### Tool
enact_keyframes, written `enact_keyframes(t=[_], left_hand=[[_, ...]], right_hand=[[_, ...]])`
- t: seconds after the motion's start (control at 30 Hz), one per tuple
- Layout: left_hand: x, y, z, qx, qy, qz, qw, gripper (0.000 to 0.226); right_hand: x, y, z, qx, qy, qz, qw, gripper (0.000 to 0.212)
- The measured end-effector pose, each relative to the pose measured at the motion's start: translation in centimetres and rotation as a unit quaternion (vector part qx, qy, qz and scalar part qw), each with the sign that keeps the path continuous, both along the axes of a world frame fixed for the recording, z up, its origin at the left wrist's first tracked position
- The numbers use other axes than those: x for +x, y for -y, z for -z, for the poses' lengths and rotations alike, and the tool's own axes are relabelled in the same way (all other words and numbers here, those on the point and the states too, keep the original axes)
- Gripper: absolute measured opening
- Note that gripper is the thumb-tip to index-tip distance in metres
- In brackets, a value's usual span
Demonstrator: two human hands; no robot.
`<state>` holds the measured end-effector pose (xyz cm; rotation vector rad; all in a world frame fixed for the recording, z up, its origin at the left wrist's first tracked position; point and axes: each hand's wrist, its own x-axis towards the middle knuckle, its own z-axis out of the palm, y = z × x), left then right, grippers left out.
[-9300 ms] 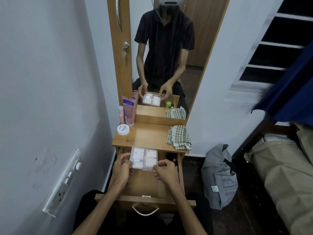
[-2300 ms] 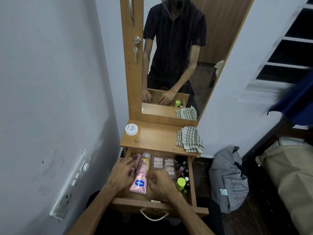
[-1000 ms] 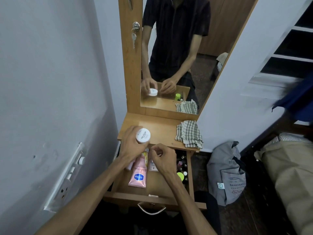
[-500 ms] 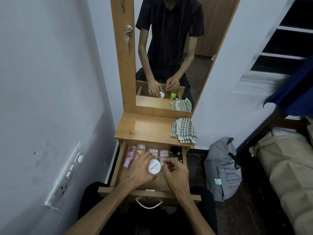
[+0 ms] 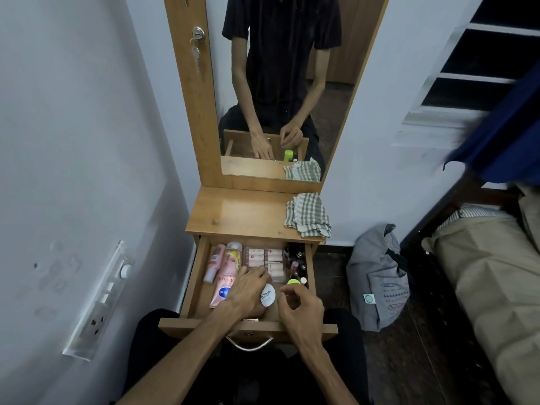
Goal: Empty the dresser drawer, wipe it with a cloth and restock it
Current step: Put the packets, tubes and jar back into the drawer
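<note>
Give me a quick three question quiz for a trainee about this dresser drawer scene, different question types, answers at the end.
1. True or false: the checked cloth lies inside the open drawer.
2. Multiple choice: the white round jar is A) on the dresser top, B) in the drawer under the left hand, C) on the floor.
3. Fill in: the pink tube lies along the drawer's ____ side.

Key
1. False: the cloth sits on the dresser top, at its right end.
2. B: the left hand rests on the jar; the right hand hovers beside it with curled fingers.
3. Left.
</note>
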<state>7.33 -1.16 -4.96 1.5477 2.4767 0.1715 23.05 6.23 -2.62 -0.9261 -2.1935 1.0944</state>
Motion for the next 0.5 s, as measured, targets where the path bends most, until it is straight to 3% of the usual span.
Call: enact_keyframes(t=[0.5], left_hand=[[0.03, -0.15, -0.2, 0.014, 0.011, 0.004, 1.0, 0.053]], right_hand=[[0.05, 0.29, 0.52, 0.02, 0.035, -0.002, 0.999, 0.012]])
